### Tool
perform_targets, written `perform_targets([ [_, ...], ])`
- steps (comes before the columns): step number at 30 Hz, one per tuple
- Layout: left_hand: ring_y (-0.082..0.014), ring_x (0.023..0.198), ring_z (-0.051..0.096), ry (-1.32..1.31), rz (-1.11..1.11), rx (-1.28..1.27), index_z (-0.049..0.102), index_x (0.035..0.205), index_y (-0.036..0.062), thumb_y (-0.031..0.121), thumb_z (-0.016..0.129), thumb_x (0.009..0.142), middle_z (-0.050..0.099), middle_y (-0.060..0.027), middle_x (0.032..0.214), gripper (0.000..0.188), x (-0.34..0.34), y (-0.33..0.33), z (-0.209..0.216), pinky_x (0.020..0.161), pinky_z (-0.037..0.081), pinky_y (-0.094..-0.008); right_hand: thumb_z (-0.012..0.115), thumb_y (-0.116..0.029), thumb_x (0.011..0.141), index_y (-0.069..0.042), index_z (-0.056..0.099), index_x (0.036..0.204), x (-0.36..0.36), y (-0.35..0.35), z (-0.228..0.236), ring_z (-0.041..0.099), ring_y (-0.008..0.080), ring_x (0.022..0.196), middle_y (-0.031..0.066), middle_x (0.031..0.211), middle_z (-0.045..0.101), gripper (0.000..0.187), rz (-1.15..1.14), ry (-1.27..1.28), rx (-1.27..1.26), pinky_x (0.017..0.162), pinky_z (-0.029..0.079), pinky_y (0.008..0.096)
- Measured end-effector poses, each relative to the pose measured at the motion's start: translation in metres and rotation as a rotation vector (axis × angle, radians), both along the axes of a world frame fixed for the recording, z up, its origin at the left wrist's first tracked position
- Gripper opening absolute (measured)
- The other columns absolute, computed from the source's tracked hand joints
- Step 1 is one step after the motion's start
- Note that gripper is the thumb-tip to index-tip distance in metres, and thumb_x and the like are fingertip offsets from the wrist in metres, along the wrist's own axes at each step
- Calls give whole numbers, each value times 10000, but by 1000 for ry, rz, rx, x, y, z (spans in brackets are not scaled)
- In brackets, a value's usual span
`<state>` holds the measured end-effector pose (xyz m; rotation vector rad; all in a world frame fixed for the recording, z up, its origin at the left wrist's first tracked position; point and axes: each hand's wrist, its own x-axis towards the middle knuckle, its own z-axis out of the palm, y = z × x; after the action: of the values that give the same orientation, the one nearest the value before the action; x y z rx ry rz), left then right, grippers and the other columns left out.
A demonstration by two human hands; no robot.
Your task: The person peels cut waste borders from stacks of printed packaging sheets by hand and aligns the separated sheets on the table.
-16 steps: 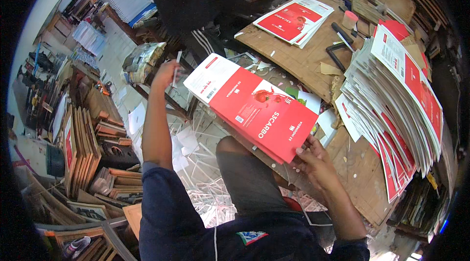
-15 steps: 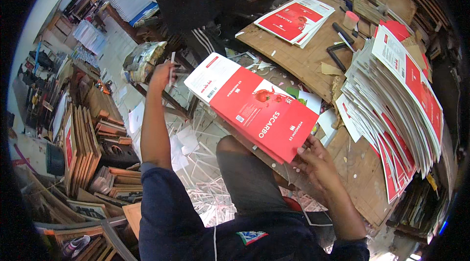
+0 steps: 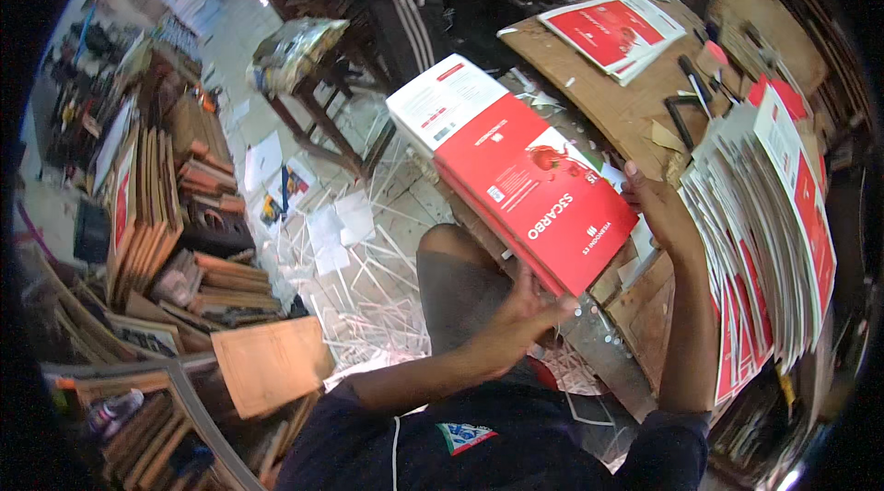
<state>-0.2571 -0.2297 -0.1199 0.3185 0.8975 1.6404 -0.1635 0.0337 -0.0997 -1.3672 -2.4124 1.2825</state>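
A thick stack of red and white printed card sheets [image 3: 516, 169] with a tomato picture lies aslant in front of me, at the near edge of the wooden table. My left hand [image 3: 529, 316] is at its near corner, fingers against the lower side and thumb stretched past the edge. On the right edge, my right hand [image 3: 656, 205] bears with bent fingers, thumb uppermost; part of its grip is hidden. To the right of that hand stands a tall, fanned pile of the same sheets [image 3: 773, 242]. A smaller pile [image 3: 615, 30] lies farther back on the wooden table [image 3: 539, 44].
Black-handled tools [image 3: 683, 104] and a pink roll [image 3: 712, 55] lie on the table. A stool [image 3: 318, 113] with a wrapped top stands beyond, near a person's striped trouser leg [image 3: 410, 30]. Paper strips [image 3: 368, 261] litter the floor; wooden boards [image 3: 147, 215] stand at left.
My left hand has come from the far left, where it held a thin white strip, to the stack's near corner. My right hand has moved from that corner up to the right edge.
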Motion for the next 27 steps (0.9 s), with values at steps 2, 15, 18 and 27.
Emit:
perform_targets([
  [2, -199, 1448, 325, -58, -3, 12, 131, 1590, 106, 67, 667, 918, 351, -82, 1554, 860, 3, 5, 11, 1185, 273, -388, 421, -728, 965, 67, 729, 971, -8, -8, 14, 640, 273, 891, 190, 862, 692, 853, 12, -21, 12, 888, 487, 398],
  [15, -208, 1368, 412, -24, -47, -53, 196, 1514, 37, 219, 703, 915, 435, -101, 1456, 805, -22, 15, -4, 1167, 304, -383, 394, -841, 882, 91, 739, 907, -60, -19, 28, 681, 400, 926, 304, 892, 699, 995, 48, -140, 110, 908, 489, 470],
  [18, -189, 1290, 511, -58, 236, 15, 461, 1392, 70, 179, 662, 935, 588, -65, 1332, 511, -62, 26, 1, 1146, 345, -383, 382, -871, 860, 106, 736, 975, -118, -1, 26, 675, 325, 896, 281, 891, 693, 1046, 204, -179, 72, 896, 484, 401],
  [27, -183, 1182, 606, -137, 272, 91, 478, 1380, 41, 233, 704, 898, 618, -93, 1286, 565, -108, 48, 0, 1075, 425, -336, 392, -926, 798, 214, 612, 1190, -212, -3, 21, 629, 421, 1174, 385, 1188, 633, 1226, 250, -156, 126, 1001, 465, 462],
])
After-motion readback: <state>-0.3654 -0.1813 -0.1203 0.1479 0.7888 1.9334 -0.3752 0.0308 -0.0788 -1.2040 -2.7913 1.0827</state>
